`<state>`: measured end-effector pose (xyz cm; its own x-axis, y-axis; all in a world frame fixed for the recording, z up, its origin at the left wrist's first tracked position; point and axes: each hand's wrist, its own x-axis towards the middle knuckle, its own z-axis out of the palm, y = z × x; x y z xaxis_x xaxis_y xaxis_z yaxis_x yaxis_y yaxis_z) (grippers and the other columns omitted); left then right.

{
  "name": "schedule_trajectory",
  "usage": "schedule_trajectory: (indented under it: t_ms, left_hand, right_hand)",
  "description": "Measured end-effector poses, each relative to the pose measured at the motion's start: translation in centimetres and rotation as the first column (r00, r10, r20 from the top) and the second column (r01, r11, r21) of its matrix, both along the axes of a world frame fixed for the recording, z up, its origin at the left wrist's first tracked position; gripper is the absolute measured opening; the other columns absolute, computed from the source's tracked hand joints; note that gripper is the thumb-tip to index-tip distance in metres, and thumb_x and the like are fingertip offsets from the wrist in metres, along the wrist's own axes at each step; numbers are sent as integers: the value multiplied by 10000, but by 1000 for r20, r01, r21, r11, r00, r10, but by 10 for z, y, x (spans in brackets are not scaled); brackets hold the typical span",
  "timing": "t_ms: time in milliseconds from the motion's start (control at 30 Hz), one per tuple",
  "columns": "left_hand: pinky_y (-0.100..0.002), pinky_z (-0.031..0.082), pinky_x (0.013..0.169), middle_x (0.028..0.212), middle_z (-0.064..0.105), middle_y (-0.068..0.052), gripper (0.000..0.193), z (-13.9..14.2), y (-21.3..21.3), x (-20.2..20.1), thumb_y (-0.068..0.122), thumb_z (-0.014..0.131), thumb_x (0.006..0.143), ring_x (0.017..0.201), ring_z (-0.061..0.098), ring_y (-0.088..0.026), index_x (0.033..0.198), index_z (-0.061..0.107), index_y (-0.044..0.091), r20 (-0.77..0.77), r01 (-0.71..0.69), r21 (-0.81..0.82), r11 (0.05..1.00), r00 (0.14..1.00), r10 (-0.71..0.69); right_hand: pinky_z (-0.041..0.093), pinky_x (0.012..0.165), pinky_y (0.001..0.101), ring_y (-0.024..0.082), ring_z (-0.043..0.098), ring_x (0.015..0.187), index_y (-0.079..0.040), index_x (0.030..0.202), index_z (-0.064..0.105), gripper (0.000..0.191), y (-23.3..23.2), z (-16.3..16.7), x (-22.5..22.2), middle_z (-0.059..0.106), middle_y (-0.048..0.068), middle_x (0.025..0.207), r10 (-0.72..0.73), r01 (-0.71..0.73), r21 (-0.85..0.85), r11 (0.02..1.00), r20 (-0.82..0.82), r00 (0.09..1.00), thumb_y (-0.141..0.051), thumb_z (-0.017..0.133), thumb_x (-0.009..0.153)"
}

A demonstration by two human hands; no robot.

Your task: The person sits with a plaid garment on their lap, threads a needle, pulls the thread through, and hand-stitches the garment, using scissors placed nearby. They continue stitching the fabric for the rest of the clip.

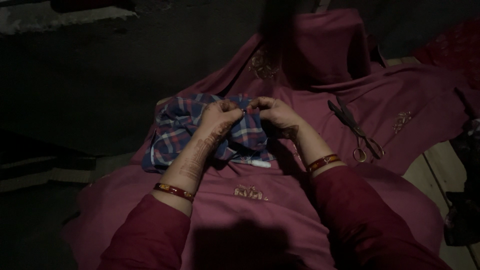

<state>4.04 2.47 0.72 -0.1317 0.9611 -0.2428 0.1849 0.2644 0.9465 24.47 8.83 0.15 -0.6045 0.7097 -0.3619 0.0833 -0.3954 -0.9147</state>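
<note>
While scissors (357, 131) lie at three o'clock, left hand (220, 116) and right hand (272, 111) pinch closed on the plaid cloth (175, 135).

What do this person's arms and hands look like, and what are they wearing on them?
Both arms are in dark maroon sleeves that end short of the wrists. Each wrist carries a red bangle with gold trim. The left hand and forearm bear dark henna patterns, running from the fingers well up the arm; the right hand shows a henna motif near the wrist. No gloves.

no packages, labels, signs, screens apparent
</note>
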Motion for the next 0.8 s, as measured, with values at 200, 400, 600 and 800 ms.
schedule_trajectory:
  t_ms: [200,400,600,800]
  left_hand:
    - [-253,514,711,773,677,11,167,8,-3,-1,194,722,796,726,617,-85,821,705,31,22,-7,-44,999,1000,8]
    - [-260,512,686,764,679,7,170,12,-5,-2,202,714,800,713,618,-88,830,723,35,6,8,-22,1000,1000,-8]
    - [-272,513,682,773,683,-2,191,11,-4,-1,222,713,795,716,625,-107,846,719,38,3,9,-44,999,1000,-9]
    - [-248,521,730,812,696,2,195,2,-2,-2,223,724,789,756,644,-95,882,711,52,-5,11,-43,999,1000,-11]
  right_hand:
    - [581,830,315,153,688,886,-49,1109,689,314,0,0,1,709,54,1036,3,-3,-9,1000,2,1000,54,595,829]
    - [591,864,303,154,699,919,-49,1095,691,292,4,-2,1,712,50,1046,18,-18,38,999,7,1000,52,633,827]
    - [579,873,313,159,687,934,-53,1094,696,300,5,-6,4,710,41,1049,24,-24,45,999,-11,1000,42,627,819]
    - [569,891,308,155,689,946,-55,1093,701,264,9,-13,4,711,42,1058,47,-45,44,998,-45,998,29,656,846]
